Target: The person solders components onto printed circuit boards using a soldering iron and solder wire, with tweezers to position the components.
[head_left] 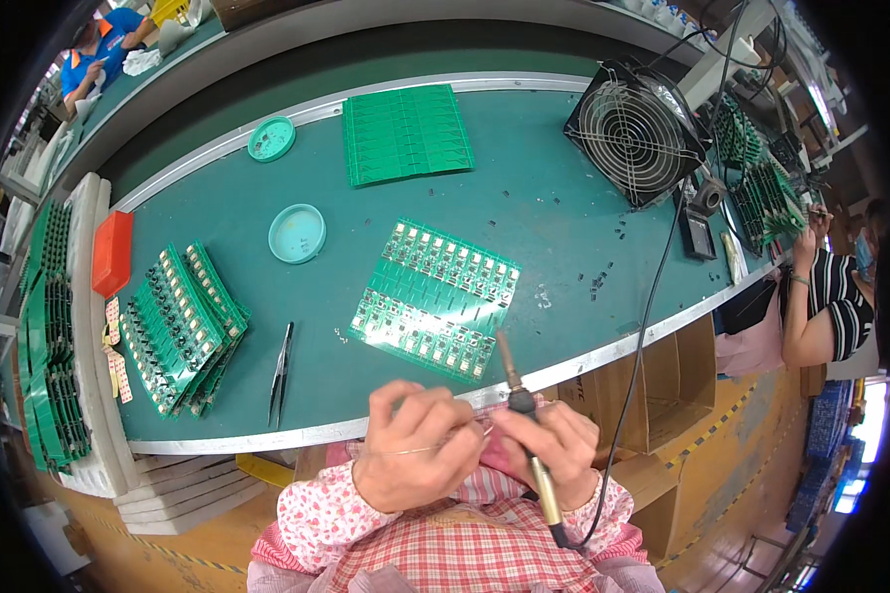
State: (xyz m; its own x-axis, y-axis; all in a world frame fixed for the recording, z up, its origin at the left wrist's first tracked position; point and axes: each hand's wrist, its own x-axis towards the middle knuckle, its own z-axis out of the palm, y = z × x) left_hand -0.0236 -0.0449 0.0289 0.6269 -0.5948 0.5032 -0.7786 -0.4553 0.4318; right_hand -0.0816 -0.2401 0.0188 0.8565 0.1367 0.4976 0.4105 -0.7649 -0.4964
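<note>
My right hand is wrapped round a soldering iron, whose tip points up toward the right corner of a green circuit board panel. Rows of pale components line the panel, which lies flat on the green mat. Beside the iron, my left hand is closed, its fingers curled on a thin solder wire that runs across them. Both hands are held in front of the bench's near edge, apart from the panel. Metal tweezers lie on the mat to the left.
Populated boards are stacked at left, near a red box. Bare green panels lie at the back, beside two round turquoise dishes. A black fan stands back right; the iron's cable crosses the front edge. Another person works at right.
</note>
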